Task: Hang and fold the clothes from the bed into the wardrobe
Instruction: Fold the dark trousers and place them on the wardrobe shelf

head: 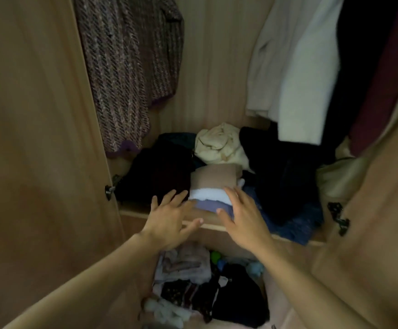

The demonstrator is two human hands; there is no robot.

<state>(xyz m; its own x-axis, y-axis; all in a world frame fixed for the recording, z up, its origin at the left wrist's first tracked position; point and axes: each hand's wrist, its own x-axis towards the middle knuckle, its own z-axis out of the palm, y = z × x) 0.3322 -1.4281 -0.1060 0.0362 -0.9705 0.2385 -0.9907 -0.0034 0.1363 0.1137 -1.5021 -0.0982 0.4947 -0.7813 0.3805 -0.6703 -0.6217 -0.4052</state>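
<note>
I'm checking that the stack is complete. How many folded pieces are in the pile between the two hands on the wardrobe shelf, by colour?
Beige piece: 1
White piece: 1
Lilac piece: 1
Total: 3

Folded stack (213, 188) at shelf (134, 213) front edge, crumpled garment (219, 146) behind it; knit jacket (126, 67) hangs left, coats (300, 79) right; packed clothes (186, 264) below shelf.
</note>
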